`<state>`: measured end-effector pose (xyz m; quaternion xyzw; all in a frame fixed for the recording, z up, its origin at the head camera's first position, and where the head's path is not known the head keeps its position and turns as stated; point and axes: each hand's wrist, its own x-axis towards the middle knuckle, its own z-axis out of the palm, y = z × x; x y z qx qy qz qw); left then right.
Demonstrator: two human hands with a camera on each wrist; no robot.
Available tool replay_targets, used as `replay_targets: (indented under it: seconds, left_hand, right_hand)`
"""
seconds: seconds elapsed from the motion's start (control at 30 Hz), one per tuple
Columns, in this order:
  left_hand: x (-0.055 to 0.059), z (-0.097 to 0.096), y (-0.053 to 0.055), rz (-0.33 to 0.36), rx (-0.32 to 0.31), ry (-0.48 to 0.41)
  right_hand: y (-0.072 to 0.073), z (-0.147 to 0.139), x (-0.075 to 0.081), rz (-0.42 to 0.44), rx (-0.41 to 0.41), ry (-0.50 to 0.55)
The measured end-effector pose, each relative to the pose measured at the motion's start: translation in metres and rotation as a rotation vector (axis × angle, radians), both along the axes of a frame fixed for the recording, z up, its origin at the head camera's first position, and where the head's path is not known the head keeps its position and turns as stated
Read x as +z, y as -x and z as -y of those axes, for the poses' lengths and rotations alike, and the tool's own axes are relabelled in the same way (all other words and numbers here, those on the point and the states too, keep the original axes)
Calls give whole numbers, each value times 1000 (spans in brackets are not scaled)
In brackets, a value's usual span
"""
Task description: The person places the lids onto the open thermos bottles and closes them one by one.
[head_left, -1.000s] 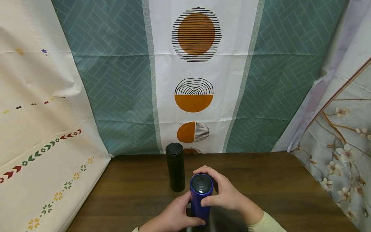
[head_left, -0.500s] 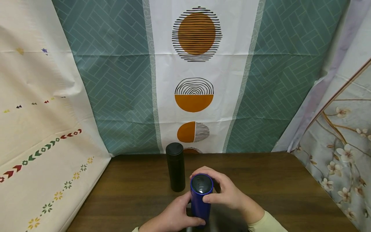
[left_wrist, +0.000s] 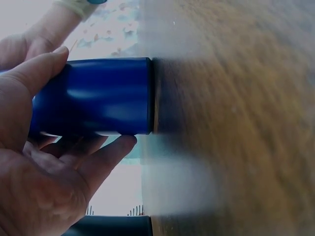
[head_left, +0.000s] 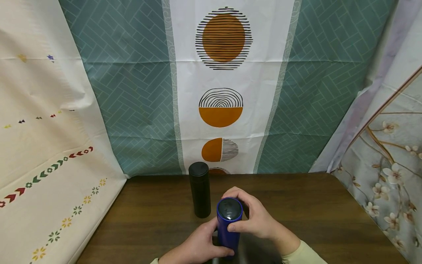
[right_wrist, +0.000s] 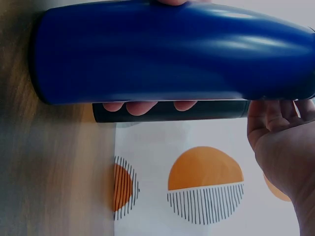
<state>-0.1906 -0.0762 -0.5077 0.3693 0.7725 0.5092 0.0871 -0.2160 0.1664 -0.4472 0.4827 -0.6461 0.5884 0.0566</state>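
Note:
A blue thermos bottle point(head_left: 228, 229) with a shiny dark round top stands upright on the brown table, its base against the wood in the left wrist view. My left hand point(head_left: 201, 244) grips the lower body, thumb on the near side and fingers round the left. Higher up, my right hand point(head_left: 255, 218) holds the top end from the right, with its thumb in front and fingers behind. In the right wrist view the bottle's blue body point(right_wrist: 147, 51) hides most of the left hand; only some fingertips point(right_wrist: 141, 107) show beneath it.
A black thermos bottle point(head_left: 199, 190) stands upright just behind and to the left of the blue one. The wooden table point(head_left: 296, 198) meets a patterned cloth point(head_left: 138, 91) at the back. More cloths hang at both sides.
My right hand's fingers and thumb shift a little leftward and rightward round the bottle's top, then back again. The left hand and both bottles keep their places.

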Motion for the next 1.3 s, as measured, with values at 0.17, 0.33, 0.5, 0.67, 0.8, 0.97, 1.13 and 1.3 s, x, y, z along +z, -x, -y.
replay_targets:
  seconds: [0.17,0.33,0.5,0.67,0.8,0.97,1.13,1.3]
  left_hand:
    - [-1,0,0,-4,-2,1]
    - [0,0,0,-19,0,10]
    - [0,1,0,-9,-7,21]
    - [1,3,1,21,-7,25]
    - [1,3,1,31,-3,33]
    - [1,4,0,61,-1,38]
    - [1,4,0,76,5,45]
    - [1,2,0,82,9,36]
  right_hand:
    - [-2,2,0,-5,-36,8]
    - [-3,4,0,-7,-49,18]
    - [-3,4,-1,25,-19,13]
    - [-2,-1,-1,47,41,-15]
    - [-1,-4,0,90,126,-26]
    - [1,-6,1,156,244,-1]
    - [3,-5,2,124,238,-7]
    - [4,-4,2,69,164,-21]
